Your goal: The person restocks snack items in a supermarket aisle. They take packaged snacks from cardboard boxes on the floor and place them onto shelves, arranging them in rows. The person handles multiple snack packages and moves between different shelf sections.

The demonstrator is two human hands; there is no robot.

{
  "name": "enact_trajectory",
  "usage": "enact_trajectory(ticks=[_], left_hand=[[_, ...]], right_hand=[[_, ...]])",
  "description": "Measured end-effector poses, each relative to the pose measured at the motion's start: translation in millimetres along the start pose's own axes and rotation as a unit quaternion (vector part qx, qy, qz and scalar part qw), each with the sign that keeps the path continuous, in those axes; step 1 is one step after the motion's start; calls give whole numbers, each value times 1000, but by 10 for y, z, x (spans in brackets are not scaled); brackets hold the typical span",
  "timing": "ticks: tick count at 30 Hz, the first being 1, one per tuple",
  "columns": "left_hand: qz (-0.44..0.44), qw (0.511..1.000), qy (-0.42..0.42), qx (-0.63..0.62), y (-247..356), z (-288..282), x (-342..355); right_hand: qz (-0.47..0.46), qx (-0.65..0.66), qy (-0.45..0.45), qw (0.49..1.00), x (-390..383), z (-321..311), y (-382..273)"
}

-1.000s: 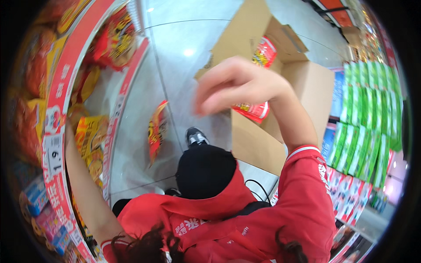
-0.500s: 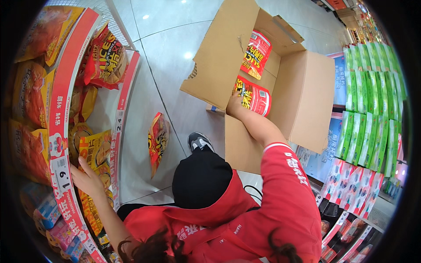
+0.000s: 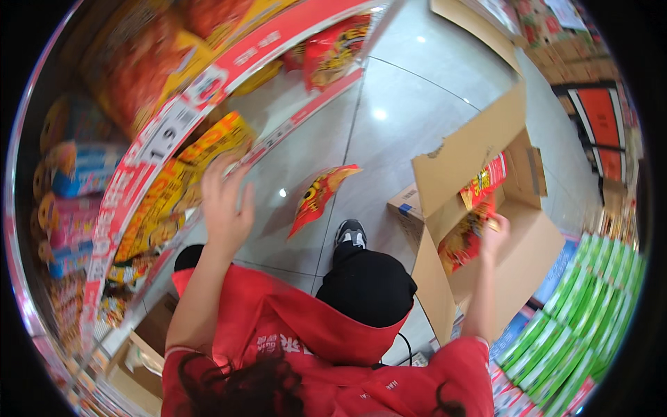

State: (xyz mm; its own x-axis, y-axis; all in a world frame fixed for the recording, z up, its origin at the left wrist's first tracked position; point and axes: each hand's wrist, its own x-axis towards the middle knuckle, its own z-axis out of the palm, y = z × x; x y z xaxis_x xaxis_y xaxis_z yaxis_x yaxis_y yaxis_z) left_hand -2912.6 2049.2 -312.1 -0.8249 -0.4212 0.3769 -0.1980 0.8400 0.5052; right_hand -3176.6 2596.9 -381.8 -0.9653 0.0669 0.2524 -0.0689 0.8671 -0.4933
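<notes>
Snack packets fill this aisle on both sides of me. My left hand point(image 3: 226, 201) is raised at the left, its fingers point(image 3: 244, 200) spread wide and holding nothing, just in front of the yellow packets point(image 3: 208, 149) that stand on the shelf point(image 3: 149, 163) with its red price strip. My right hand point(image 3: 492, 236) reaches into the open cardboard box point(image 3: 486, 274) at the right, and its fingers close on a red and yellow packet point(image 3: 464, 240) inside the box; how firmly they grip I cannot tell, since the packet hides most of them. A second red packet point(image 3: 486, 182) stands in the box just beyond it, against the far flap. Between my two hands, one more red and yellow packet point(image 3: 318, 198) lies on the grey tiled floor point(image 3: 396, 104), well apart from both. My black trouser leg point(image 3: 368, 285) and a dark shoe point(image 3: 351, 233) show just near of that packet. A smaller closed carton point(image 3: 406, 205) sits on the floor touching the box's left side. Green packets point(image 3: 590, 306) line the shelving at the far right, and more red packets point(image 3: 340, 48) hang at the far end of the left shelf.
</notes>
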Motion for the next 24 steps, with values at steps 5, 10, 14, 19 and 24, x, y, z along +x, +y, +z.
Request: enact_trajectory(ticks=[5, 10, 14, 19, 24], left_hand=[[-16, 970, -108, -217, 464, 137, 213], [-92, 864, -146, -472, 903, 119, 542], [-71, 801, -98, -587, 794, 23, 618], [-67, 900, -22, -430, 341, 352, 515], [-81, 928, 41, -362, 18, 890, 527]], right_hand=[[-136, 268, -48, 952, 555, -1628, -1187], [-439, 308, -267, 801, 589, -1481, -2973], [-406, 285, -454, 740, 357, -556, -3728], [-319, 232, -410, 822, 150, 619, -3903], [-3, 429, -500, 752, 51, 1386, -3768]])
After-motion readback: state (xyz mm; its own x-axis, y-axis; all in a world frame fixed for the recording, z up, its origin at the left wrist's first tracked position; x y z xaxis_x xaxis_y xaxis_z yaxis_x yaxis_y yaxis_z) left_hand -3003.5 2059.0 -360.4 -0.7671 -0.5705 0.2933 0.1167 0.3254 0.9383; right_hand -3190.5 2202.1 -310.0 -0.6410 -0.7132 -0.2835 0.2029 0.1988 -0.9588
